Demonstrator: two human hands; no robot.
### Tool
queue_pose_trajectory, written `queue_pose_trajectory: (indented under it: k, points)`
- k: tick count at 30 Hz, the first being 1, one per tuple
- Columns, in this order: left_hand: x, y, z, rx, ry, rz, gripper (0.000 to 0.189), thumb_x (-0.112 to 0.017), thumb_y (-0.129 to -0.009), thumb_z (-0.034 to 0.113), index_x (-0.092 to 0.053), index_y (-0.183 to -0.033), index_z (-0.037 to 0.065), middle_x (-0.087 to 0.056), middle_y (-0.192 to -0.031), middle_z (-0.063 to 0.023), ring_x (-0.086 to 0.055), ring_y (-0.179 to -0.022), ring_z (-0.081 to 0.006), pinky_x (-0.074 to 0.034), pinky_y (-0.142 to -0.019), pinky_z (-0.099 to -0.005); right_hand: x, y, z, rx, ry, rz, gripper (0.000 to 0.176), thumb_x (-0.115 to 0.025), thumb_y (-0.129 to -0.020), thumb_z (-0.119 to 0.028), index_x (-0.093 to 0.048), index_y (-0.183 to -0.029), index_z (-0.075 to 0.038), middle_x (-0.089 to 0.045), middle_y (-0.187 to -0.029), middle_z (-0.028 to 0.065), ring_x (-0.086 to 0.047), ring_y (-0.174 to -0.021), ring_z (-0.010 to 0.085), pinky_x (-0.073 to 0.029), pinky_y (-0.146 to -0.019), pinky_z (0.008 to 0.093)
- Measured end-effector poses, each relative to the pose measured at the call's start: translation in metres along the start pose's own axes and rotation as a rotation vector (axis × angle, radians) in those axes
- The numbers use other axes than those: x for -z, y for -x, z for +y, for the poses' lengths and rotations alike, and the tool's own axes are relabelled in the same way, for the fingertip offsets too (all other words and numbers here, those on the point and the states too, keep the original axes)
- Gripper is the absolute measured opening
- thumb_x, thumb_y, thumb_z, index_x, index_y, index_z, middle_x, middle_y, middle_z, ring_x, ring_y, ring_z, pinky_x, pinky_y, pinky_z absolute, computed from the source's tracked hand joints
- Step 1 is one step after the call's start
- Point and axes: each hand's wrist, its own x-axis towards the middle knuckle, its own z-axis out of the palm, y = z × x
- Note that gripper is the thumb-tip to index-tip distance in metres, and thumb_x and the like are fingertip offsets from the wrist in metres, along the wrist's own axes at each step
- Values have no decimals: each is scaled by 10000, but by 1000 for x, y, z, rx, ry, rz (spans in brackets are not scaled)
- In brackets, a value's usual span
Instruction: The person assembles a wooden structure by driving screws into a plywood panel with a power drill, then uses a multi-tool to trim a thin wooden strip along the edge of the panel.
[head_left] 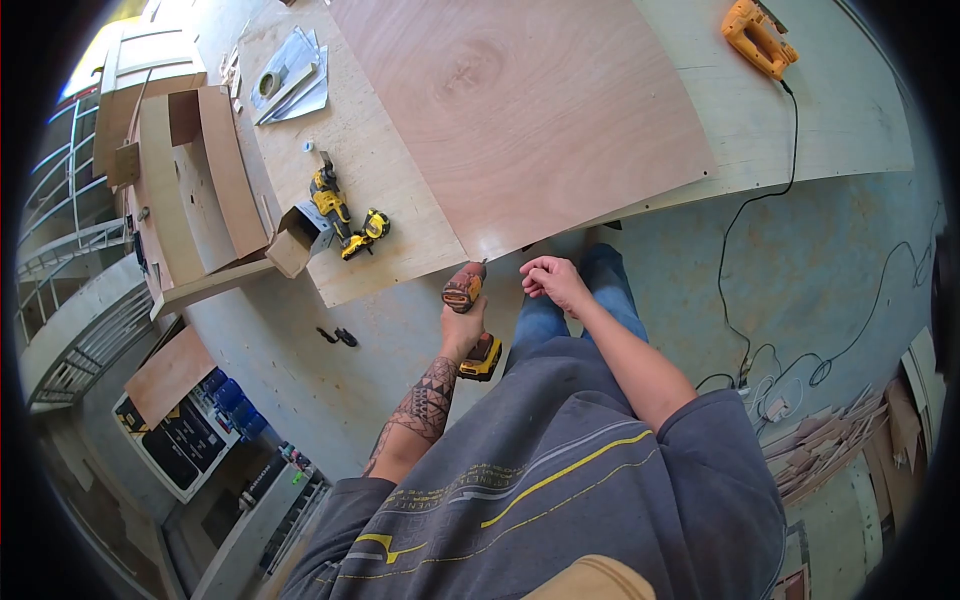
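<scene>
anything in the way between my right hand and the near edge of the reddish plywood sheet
Nothing visible stands between your right hand and the near edge of the plywood sheet. The cordless drill in your left hand is off to the left, by the sheet's corner.

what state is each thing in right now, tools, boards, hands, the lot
drill: held upright, battery fitted
battery: attached to drill
left hand: closed round drill
right hand: fingers curled, off the boards
pink board: flat, overlapping pale board
pale board: flat, partly covered
jigsaw: lying down, cord attached
cord: hanging over the edge, loose
</scene>
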Motion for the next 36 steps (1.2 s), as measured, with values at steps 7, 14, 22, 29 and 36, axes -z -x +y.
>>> queue_pose_trajectory:
  k: [7, 14, 22, 29, 36]
  points:
    - [-11, -25, -30, 12, -42, 34, 557, -716, -922, 238, -592, -1437, 66, -711, -1250, -139, -722, -1084, -237, -612, -822, -369, 3, 14, 1, 16, 32, -25, 175, -680, -957, -76, -669, -1111, 5, -739, -894, 104, -726, -768, 157, -606, -701, 285]
    - [-19, -12, -18, 119, 115, 79, 367, -750, -907, 283, -676, -1146, 16, -708, -817, -96, -712, -679, -206, -578, -631, -362, 8, 26, 10, 16, -172, -57, 216, -745, -968, -145, -680, -1109, 6, -734, -893, 76, -719, -794, 141, -600, -707, 278]
    - [-4, 28, 2, -21, 305, -57, 201, -739, -954, 230, -683, -1004, 44, -594, -668, 11, -571, -515, -117, -481, -498, -309, 15, 1, 35, 43, -159, 64, 191, -742, -995, -168, -713, -1095, -7, -731, -919, 41, -694, -815, 117, -593, -783, 269]
    - [-30, 56, 9, -463, 137, -207, 542, -771, -913, 118, -579, -1409, 16, -699, -1201, -84, -676, -1076, -153, -557, -913, -317, 16, 4, 27, -47, -856, -108, 142, -689, -1029, -134, -705, -1113, -22, -741, -1013, 78, -727, -919, 195, -615, -896, 338]
    - [-57, 45, 56, -474, 103, -263, 520, -776, -892, 120, -602, -1369, 5, -706, -1222, -88, -680, -1096, -186, -557, -944, -341, 52, 7, 8, 92, -975, -103, 129, -624, -1058, -105, -695, -1107, -9, -737, -1027, 97, -726, -1002, 219, -611, -950, 345]
